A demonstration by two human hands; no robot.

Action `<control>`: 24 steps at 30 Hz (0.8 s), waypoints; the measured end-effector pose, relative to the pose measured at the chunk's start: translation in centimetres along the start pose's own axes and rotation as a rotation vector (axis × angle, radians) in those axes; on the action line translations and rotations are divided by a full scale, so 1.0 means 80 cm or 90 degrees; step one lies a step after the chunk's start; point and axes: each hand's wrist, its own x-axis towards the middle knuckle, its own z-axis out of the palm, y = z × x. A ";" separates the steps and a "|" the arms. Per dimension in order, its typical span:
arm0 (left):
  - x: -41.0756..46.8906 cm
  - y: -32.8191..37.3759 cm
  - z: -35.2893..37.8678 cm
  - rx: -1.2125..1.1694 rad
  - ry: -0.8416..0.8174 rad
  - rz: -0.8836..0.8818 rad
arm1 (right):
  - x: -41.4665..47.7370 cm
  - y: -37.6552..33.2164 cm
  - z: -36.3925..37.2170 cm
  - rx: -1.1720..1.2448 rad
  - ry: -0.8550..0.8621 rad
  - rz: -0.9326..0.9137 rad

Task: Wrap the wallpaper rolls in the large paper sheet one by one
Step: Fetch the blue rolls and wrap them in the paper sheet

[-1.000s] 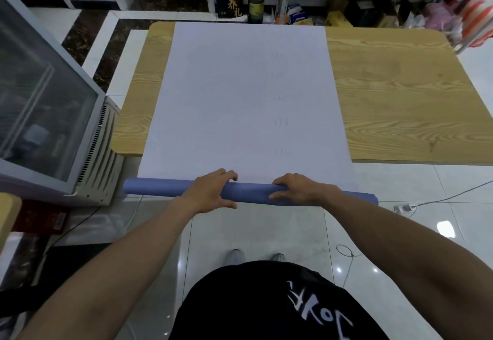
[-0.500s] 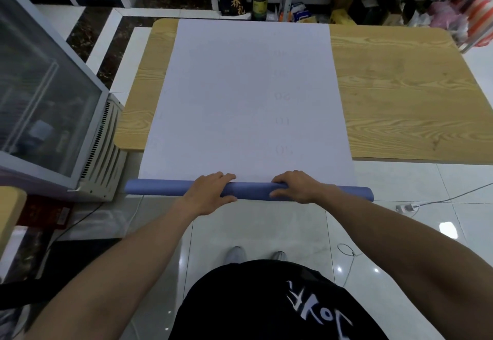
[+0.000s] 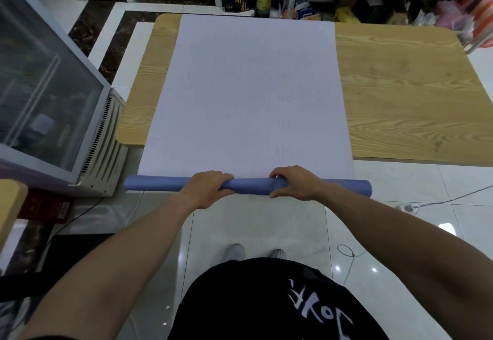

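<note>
A large pale paper sheet (image 3: pixel 250 94) lies lengthwise on the wooden table (image 3: pixel 400 94), its near end hanging past the table's front edge. A long blue wallpaper roll (image 3: pixel 157 183) lies crosswise at that near end, sticking out beyond the sheet on both sides. My left hand (image 3: pixel 206 189) grips the roll left of its middle, fingers curled over the top. My right hand (image 3: pixel 292 182) grips it right of the middle in the same way. The stretch of roll under each hand is hidden.
A glass-fronted freezer cabinet (image 3: pixel 48 94) stands close at the left of the table. Shelves with boxes and bags (image 3: pixel 373 6) line the far wall. A white cable and plug (image 3: pixel 408 207) lie on the tiled floor at the right. My shoes (image 3: pixel 253 251) stand below the roll.
The roll and both hands have barely shifted; the right hand's fingers have curled further over the roll. The camera has tilted slightly.
</note>
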 end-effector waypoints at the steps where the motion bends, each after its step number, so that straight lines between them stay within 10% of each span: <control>1: 0.001 0.000 0.000 0.005 -0.004 -0.003 | 0.000 -0.001 -0.001 -0.003 -0.009 0.001; 7: 0.001 0.002 0.002 0.039 0.125 0.022 | 0.008 -0.001 -0.010 0.017 -0.066 0.034; 24: 0.006 0.003 -0.001 0.020 0.023 0.016 | 0.004 0.009 -0.002 -0.029 -0.060 0.056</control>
